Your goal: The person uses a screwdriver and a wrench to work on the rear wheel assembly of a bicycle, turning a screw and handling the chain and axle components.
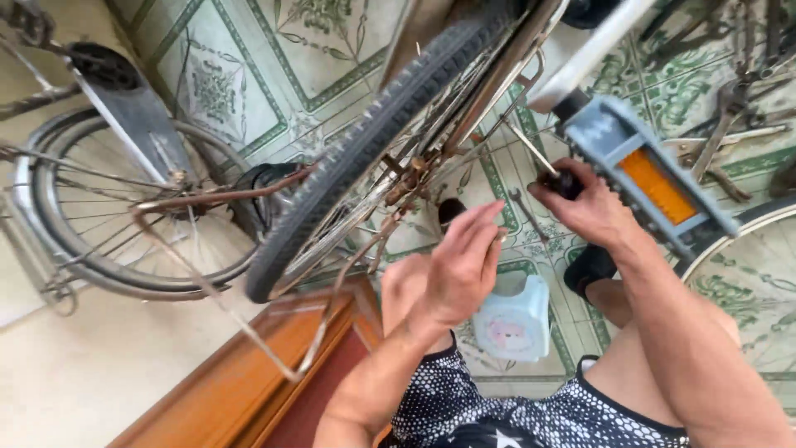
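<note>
Landmark: black bicycle tyre [365, 149], running diagonally from upper right down to centre, wheel turned up off the floor.
Right hand [584, 203]: sitting right of the tyre, just under the grey pedal [643, 166]; fingers curling shut around a dark-handled tool [566, 182], thin metal shaft [531, 149] pointing up-left toward the tyre's hub.
Left hand [460, 265]: hovering below and right of the tyre, near the rusty hub parts [406, 178]; fingers lying together, gently bent, pointing up; whether pinching something small, cannot tell.
Hands: staying apart, right one higher and farther from the tyre.
Pedal: grey with an orange reflector, hanging right of the tyre, touching the right hand's knuckles or nearly so; hard to tell.
Second wheel [108, 216]: lying left of the tyre, bare rim and spokes, rusty stays crossing over it.
Small stool [514, 319]: pale blue, standing on the patterned tile floor [249, 75] below the tyre, beyond the left hand.
Loose tools [730, 108]: spreading over the tiles far right of the tyre.
Wooden ledge [249, 382]: sloping under the tyre's lower end.
</note>
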